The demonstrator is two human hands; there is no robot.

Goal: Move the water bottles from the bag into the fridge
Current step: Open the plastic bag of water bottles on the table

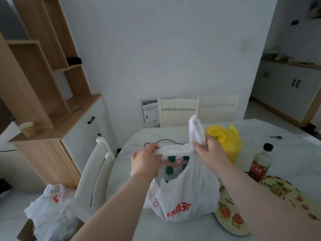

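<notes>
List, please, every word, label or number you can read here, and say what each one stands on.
Nothing reads clearly.
White bag: red characters, upside down, too blurred.
Bottle: red label, print too blurred.
Box: print too small.
Left bag: red logo, blurred.
Mat: small writing, unreadable.

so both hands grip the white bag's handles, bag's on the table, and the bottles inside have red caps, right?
Nearly. The caps are dark green, not red: the head view shows them on the water bottles through the bag's open mouth. The rest holds: the left hand and right hand grip the handles of the white bag, which stands on the table.
</notes>
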